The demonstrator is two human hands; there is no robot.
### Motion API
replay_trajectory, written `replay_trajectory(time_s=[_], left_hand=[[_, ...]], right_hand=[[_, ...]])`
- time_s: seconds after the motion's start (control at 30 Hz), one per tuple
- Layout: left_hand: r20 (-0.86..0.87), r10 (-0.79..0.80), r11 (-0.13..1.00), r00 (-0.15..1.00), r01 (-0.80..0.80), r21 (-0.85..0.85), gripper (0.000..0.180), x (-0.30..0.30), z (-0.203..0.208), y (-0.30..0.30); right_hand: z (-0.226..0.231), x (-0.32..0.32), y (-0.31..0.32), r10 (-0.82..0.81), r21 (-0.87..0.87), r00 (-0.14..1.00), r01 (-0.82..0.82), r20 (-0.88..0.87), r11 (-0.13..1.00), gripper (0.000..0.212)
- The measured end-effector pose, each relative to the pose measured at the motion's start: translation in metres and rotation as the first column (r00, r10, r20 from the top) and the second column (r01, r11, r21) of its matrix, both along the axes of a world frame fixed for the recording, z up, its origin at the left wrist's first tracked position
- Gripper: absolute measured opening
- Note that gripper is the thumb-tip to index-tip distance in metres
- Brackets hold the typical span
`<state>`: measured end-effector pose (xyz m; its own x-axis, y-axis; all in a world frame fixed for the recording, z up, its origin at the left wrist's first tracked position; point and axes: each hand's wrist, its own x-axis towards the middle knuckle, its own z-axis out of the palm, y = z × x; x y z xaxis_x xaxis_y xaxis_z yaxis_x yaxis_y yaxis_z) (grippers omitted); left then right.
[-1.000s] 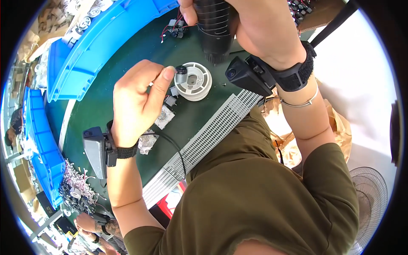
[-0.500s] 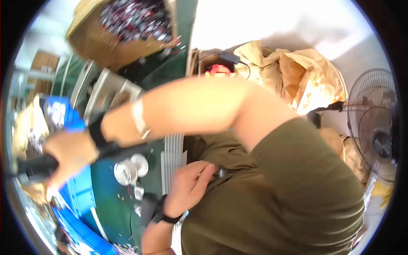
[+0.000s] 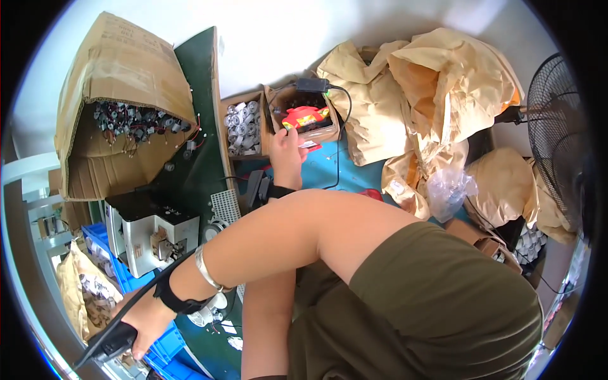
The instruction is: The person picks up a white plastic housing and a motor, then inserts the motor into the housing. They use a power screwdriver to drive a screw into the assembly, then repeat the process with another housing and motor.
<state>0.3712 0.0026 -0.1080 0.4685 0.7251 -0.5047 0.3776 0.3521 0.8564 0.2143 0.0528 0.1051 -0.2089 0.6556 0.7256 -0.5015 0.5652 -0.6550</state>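
Note:
My left hand (image 3: 288, 155) reaches forward to the near edge of a small cardboard box (image 3: 324, 133). Its fingers are stretched out and partly apart, just below a red and yellow packet (image 3: 305, 116) lying in that box; I see nothing held in them. My right arm crosses over the left one toward the lower left. There my right hand (image 3: 149, 323) is closed round a black handle-like tool (image 3: 115, 341) with a dark, cable-like strip running along the forearm. The tool's exact kind is hidden by the hand.
Small motors with wires (image 3: 136, 120) fill part of a large tipped carton (image 3: 126, 54). White cylindrical parts (image 3: 242, 126) lie in a box beside the packet. A metal-sided machine (image 3: 158, 234), blue bins (image 3: 166, 345), crumpled brown paper (image 3: 437, 82) and a fan (image 3: 551, 126) surround me.
My left hand, earlier near my body with a small dark part at its fingertips, is now forward at the box. The part is no longer visible there. The view has shifted; the right hand still grips the tool.

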Motion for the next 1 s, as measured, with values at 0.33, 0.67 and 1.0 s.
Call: replay_trajectory(time_s=[0.33,0.67,1.0], left_hand=[[-0.239,-0.782,0.507,0.576,0.810,0.295,0.029,-0.185,0.097,-0.070],[-0.199,0.523,0.583,0.829,-0.177,0.793,0.017,-0.426,0.190,-0.061],[-0.531,0.266,0.483,0.804,0.365,0.796,0.033,-0.418,0.115,-0.028]], right_hand=[[0.000,-0.020,-0.005,0.072,-0.007,0.992,-0.073,-0.100,0.997,0.050],[0.037,0.015,-0.013,-0.124,-0.176,0.961,0.171,0.248,0.969,0.033],[0.033,-0.028,-0.021,-0.033,-0.205,0.954,0.097,0.297,0.974,0.037]])
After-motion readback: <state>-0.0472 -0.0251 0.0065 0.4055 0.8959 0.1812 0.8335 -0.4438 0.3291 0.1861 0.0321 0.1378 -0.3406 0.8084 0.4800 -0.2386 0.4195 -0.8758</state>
